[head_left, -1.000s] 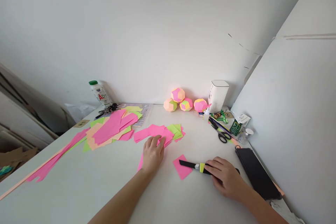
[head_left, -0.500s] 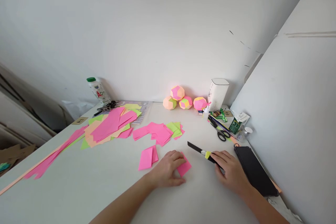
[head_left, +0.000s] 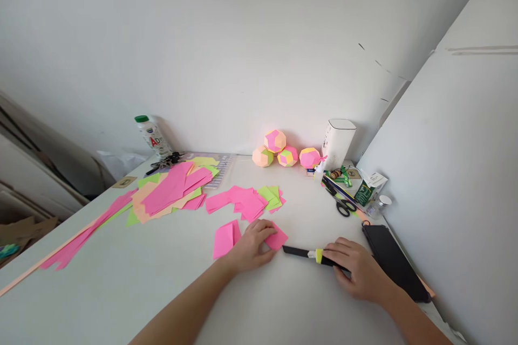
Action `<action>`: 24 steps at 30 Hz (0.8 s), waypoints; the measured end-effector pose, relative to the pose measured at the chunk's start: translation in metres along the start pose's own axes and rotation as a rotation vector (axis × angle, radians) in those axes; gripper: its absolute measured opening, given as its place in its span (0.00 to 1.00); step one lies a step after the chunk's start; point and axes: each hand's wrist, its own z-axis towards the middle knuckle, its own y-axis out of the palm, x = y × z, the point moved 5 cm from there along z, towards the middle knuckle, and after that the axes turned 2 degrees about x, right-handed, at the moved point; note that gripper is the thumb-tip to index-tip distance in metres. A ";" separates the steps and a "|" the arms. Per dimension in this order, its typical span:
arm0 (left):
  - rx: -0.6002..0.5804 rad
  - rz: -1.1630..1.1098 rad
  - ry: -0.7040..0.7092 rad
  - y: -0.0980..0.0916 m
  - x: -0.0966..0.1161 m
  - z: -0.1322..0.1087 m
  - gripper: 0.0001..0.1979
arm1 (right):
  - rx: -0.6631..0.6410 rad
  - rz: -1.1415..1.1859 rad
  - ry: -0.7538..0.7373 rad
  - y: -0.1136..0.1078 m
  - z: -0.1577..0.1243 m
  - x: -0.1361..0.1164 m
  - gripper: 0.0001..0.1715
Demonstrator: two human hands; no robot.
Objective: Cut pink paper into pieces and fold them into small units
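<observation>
The left hand [head_left: 251, 246], grip unclear, is sliding the pink square [head_left: 277, 237] nearer the table [head_left: 133, 275]'s back edge; the right hand [head_left: 358, 270] is gripping a cutter [head_left: 319, 256]. A bottle [head_left: 152, 138] near the back-left corner is showing "AD".

green-capped bottle [head_left: 154, 139]: back left | white container [head_left: 339, 144] (dark-rimmed): back right | lidded jar [head_left: 383, 202]: right | flat black case [head_left: 394, 261]: right

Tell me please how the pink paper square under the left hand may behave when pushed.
The pink paper square will probably slide easily, as the tabletop looks smooth. It should be light and bend readily, because it looks thin. The left hand covering part may hold it back.
</observation>
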 end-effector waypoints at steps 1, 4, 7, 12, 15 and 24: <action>-0.003 -0.001 -0.004 0.000 0.000 0.000 0.17 | -0.005 -0.001 -0.004 0.000 0.000 -0.001 0.25; -0.012 -0.005 -0.017 0.000 -0.001 0.000 0.16 | -0.009 -0.008 -0.004 0.001 0.001 -0.004 0.24; -0.012 -0.007 -0.019 0.000 -0.002 -0.001 0.15 | -0.004 -0.013 -0.005 0.000 0.001 -0.004 0.24; -0.003 0.013 0.024 0.000 0.001 0.000 0.09 | 0.000 -0.009 -0.005 0.000 0.002 -0.005 0.24; -0.016 0.044 0.049 0.001 0.005 0.000 0.09 | -0.010 -0.008 -0.008 0.001 0.001 -0.005 0.24; -0.043 0.080 0.040 0.001 0.009 0.000 0.05 | -0.054 0.025 -0.013 0.004 -0.001 -0.007 0.24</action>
